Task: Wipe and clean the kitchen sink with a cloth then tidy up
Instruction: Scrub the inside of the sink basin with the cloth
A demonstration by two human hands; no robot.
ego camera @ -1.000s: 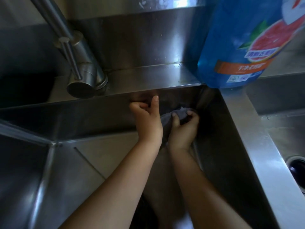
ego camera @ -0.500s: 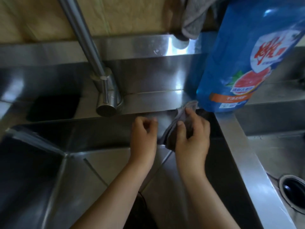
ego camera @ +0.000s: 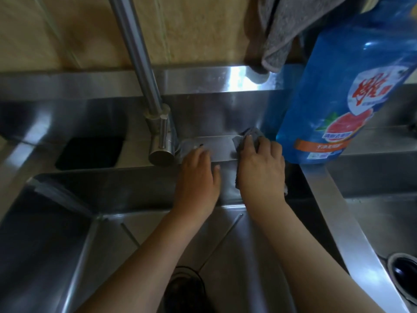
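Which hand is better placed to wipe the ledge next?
Right, probably: the right hand presses the cloth on the ledge beside the bottle, while the left hand rests bare near the faucet.

The right grip (ego camera: 259, 168) is covering most of the cloth (ego camera: 252, 134), leaving only grey edges showing past its fingers and wrist. The fingertips of the left grip (ego camera: 198, 175) are blurring out on the ledge (ego camera: 214, 145). The top edge is cutting off the faucet (ego camera: 140, 64), the hanging grey towel (ego camera: 284, 26) and the blue detergent bottle (ego camera: 352, 86), whose small print is staying too small to read. The left forearm (ego camera: 146, 256) is hiding part of the basin drain (ego camera: 185, 283), and the right edge is clipping the second drain (ego camera: 404, 272).
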